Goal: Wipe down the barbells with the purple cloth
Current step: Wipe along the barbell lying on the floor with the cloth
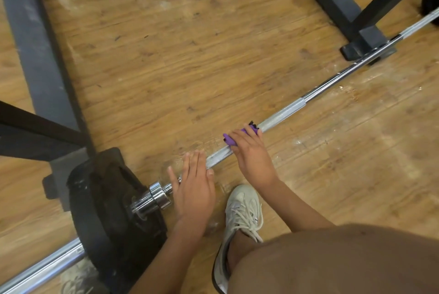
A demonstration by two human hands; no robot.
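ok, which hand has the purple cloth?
The right hand: it grips the purple cloth against the bar. The left hand lies flat over the bar, nearer the weight plate, holding nothing.

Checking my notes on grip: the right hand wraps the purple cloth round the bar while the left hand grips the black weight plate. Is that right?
Not quite. The left hand does not grip the weight plate; it lies flat, fingers straight, over the bar just beside the chrome collar, as the head view shows. The right hand does wrap the purple cloth round the bar.
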